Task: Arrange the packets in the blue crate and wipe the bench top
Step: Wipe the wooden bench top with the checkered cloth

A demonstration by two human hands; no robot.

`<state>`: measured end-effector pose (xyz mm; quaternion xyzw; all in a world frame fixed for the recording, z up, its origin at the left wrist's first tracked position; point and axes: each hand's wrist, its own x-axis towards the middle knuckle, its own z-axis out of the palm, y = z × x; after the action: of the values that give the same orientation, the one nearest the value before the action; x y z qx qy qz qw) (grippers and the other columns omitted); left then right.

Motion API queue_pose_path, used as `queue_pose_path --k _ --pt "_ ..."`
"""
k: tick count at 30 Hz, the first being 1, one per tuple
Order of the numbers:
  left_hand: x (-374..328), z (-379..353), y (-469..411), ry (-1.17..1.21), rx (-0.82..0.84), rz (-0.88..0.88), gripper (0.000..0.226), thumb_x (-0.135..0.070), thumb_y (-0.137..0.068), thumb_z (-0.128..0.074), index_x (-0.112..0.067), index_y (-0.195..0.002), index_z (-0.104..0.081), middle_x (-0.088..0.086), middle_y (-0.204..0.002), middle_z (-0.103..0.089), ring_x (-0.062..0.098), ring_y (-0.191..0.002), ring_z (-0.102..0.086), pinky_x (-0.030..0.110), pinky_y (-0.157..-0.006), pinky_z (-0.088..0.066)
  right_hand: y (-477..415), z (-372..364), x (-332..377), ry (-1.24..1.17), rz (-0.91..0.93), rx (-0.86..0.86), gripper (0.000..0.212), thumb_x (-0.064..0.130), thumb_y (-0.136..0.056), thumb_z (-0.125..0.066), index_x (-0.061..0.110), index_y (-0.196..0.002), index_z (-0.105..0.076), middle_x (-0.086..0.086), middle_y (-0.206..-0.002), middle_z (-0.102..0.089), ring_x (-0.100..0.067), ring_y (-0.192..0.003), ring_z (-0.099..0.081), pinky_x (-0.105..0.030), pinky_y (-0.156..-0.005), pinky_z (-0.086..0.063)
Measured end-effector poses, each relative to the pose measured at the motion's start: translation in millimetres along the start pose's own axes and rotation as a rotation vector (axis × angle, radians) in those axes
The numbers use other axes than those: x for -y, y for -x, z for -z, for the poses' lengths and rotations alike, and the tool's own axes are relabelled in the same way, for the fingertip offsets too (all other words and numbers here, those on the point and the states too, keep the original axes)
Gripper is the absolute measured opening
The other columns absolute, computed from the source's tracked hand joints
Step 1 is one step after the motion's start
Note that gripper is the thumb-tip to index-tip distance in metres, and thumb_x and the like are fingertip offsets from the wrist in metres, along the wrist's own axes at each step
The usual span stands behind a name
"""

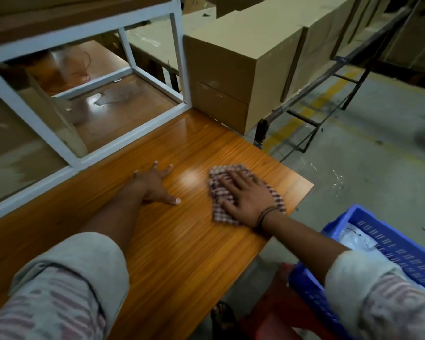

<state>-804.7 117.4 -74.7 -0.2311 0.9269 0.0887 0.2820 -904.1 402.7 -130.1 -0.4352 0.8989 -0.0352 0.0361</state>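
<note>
Both hands lie flat, right hand (243, 200) pressing checked cloth (219, 212), left hand (155, 185) on glossy wood-grain bench top (182, 241).

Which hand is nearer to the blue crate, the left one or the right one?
Right. The right hand presses the checked cloth near the bench end beside the blue crate; the left hand lies flat farther along the bench.

Single head-worn wide-angle view, directed forward and steeply downward from above the near edge of the surface (177, 241). Both forearms enter from the bottom corners. The left hand (155, 185) and right hand (243, 197) lie near frame centre, close to the lens. The blue crate (390, 244) occupies the lower right margin, and cardboard boxes (243, 57) recede toward the top right.
</note>
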Motion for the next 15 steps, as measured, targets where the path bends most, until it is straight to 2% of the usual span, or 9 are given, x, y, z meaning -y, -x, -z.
queue_pose_path --k 3,5,6,8,12,13,15 --pt "7 -12 11 0.012 -0.023 -0.019 0.121 -0.077 -0.07 -0.067 -0.041 -0.157 0.008 0.008 -0.166 0.014 0.049 -0.149 0.005 0.062 -0.121 -0.01 -34 8 -41 -0.011 -0.342 0.007 0.076 0.075 -0.092 -0.007 0.037 -0.158 -0.013 0.0 -0.167 -0.009 -0.024 -0.154 -0.006 -0.052 -0.122 -0.008" --pt "9 -22 17 0.062 0.016 0.002 0.124 -0.073 -0.069 -0.073 -0.042 -0.157 0.009 0.005 -0.166 0.016 0.05 -0.149 0.005 0.064 -0.119 -0.014 -47 9 -38 -0.024 -0.443 0.021 0.078 0.075 -0.091 -0.006 0.036 -0.158 -0.013 -0.003 -0.167 -0.008 -0.027 -0.154 -0.005 -0.055 -0.121 -0.007" --pt "10 -28 20 0.063 0.033 0.019 0.126 -0.071 -0.068 -0.074 -0.042 -0.156 0.011 0.005 -0.166 0.017 0.05 -0.149 0.003 0.065 -0.118 -0.015 -48 8 -26 -0.028 -0.428 0.021 0.078 0.075 -0.091 -0.006 0.035 -0.158 -0.013 -0.004 -0.167 -0.008 -0.028 -0.153 -0.005 -0.056 -0.121 -0.006" --pt "9 -38 25 0.047 0.049 0.063 0.129 -0.074 -0.067 -0.074 -0.043 -0.155 0.015 0.008 -0.165 0.02 0.05 -0.149 0.001 0.067 -0.117 -0.016 -42 4 12 -0.024 -0.255 0.028 0.077 0.073 -0.093 -0.007 0.034 -0.159 -0.013 -0.004 -0.167 -0.008 -0.027 -0.153 -0.005 -0.055 -0.121 -0.005" --pt "27 -46 34 0.09 0.081 0.12 0.133 -0.07 -0.065 -0.078 -0.042 -0.155 0.016 0.009 -0.164 0.022 0.046 -0.151 0.001 0.066 -0.119 -0.01 -3 -10 101 -0.011 0.326 0.07 0.074 0.07 -0.097 -0.017 0.03 -0.159 -0.018 -0.007 -0.166 -0.015 -0.029 -0.153 -0.009 -0.057 -0.12 -0.009" --pt "38 -45 37 0.121 0.091 0.149 0.134 -0.067 -0.065 -0.081 -0.043 -0.155 0.015 0.008 -0.165 0.022 0.045 -0.151 0.001 0.066 -0.118 -0.011 3 -14 113 -0.018 0.431 0.085 0.073 0.07 -0.097 -0.019 0.03 -0.159 -0.019 -0.006 -0.166 -0.017 -0.029 -0.153 -0.01 -0.057 -0.12 -0.01" --pt "66 -46 43 0.256 0.084 0.22 0.134 -0.058 -0.062 -0.087 -0.047 -0.155 0.009 0.003 -0.165 0.021 0.044 -0.151 0.001 0.067 -0.117 -0.017 -4 -17 118 -0.021 0.518 0.087 0.073 0.072 -0.097 -0.018 0.033 -0.158 -0.02 -0.005 -0.165 -0.02 -0.027 -0.153 -0.012 -0.055 -0.12 -0.011"
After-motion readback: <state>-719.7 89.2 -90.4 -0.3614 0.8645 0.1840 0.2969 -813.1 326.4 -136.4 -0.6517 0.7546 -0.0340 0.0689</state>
